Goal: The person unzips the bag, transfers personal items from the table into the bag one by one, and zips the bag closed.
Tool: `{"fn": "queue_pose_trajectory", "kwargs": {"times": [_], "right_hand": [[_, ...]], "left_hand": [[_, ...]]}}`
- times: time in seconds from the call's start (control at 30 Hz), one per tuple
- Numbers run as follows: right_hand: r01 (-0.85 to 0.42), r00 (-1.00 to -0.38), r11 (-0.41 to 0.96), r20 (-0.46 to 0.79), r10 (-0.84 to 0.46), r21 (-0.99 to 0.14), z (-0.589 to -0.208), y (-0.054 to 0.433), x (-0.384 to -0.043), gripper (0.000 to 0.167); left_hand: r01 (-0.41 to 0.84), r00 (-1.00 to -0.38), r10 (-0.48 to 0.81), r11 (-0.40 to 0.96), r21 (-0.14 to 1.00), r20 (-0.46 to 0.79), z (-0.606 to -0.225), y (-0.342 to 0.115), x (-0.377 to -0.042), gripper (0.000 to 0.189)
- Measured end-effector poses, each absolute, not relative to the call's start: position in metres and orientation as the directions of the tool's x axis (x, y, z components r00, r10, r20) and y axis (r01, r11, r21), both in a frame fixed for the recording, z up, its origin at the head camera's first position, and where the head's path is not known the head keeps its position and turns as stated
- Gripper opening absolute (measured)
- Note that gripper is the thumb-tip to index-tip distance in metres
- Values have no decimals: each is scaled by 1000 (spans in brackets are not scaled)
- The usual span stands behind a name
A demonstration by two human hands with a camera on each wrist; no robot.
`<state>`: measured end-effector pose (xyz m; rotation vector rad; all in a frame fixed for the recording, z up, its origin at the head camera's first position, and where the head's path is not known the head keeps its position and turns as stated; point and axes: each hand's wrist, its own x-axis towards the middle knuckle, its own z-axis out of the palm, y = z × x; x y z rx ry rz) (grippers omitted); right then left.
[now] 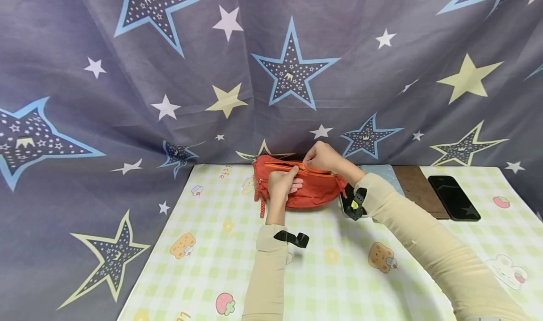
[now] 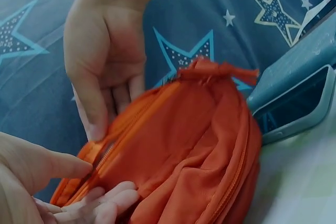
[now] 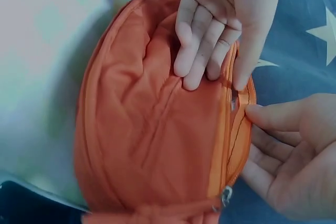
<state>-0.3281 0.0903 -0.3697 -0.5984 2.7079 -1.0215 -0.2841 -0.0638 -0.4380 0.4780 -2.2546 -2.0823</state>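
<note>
A red-orange zippered bag (image 1: 311,189) stands at the table's back edge, its top zipper (image 3: 229,129) part-way open. My left hand (image 1: 281,185) holds the front edge of the opening, thumb at the zipper and fingers lying against the front panel (image 2: 173,156). On the far side, my right hand (image 1: 323,157) pinches the back edge of the opening between thumb and fingers, as the right wrist view shows. A zipper pull (image 3: 227,195) sits at one end of the opening. What lies inside the bag is hidden.
A phone in a pale case (image 2: 299,108) lies right of the bag, partly under my right wrist. Behind it is a light blue flat item (image 1: 388,177), then a brown flat item (image 1: 417,191) and a black phone (image 1: 454,197). A star-patterned curtain (image 1: 203,137) hangs behind the table.
</note>
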Motion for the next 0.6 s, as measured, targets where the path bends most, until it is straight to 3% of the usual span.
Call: {"fn": "queue_pose_trajectory", "kwargs": {"times": [0.37,0.6], "right_hand": [[-300,-894,657,-36,-446,-692,-359,83,-312,14],[-283,-903,643,-28,-429,-712,-357,78,-307,13]], "left_hand": [[-285,-934,-321,399,872,-158,-435,-76,-286,33],[-332,-923,-371,646,687,-96,-425,-74,-287,39]]}}
